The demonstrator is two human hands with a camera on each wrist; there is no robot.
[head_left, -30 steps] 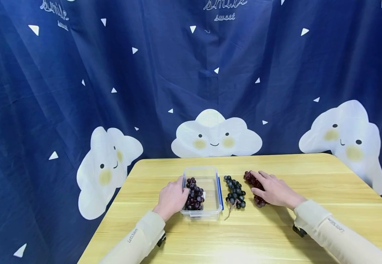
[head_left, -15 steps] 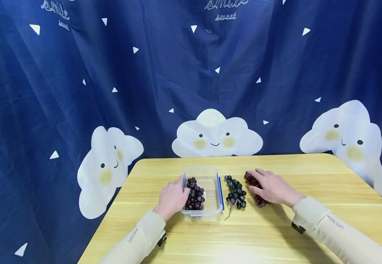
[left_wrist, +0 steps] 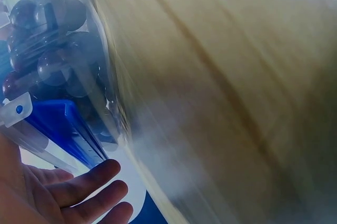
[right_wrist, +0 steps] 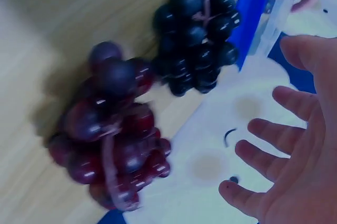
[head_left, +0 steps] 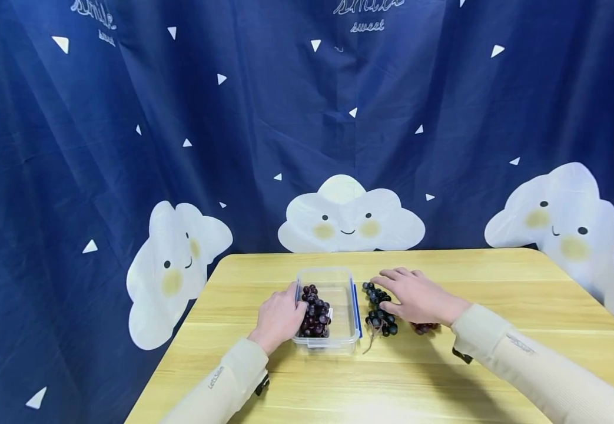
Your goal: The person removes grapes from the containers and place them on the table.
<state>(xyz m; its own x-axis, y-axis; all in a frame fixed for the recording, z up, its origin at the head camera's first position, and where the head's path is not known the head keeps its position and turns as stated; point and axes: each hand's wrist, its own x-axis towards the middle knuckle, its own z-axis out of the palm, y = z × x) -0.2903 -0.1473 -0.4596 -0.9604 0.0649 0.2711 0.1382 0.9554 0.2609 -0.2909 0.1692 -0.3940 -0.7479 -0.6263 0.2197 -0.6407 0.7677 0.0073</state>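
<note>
Ideally, steady the box (head_left: 340, 341) by the side your left hand (head_left: 279, 318) pinches, and lower your empty, spread right hand (head_left: 415, 296) squarely onto the black grapes (head_left: 382, 319) below its fingertips, gathering the bunch gently without dragging the red grapes (right_wrist: 134, 153) nearer its wrist.

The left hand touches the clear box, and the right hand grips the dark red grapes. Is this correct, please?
Not entirely: the right hand grips nothing. The right wrist view shows its fingers spread, apart from the dark red grapes. The left hand does touch the clear box.
</note>
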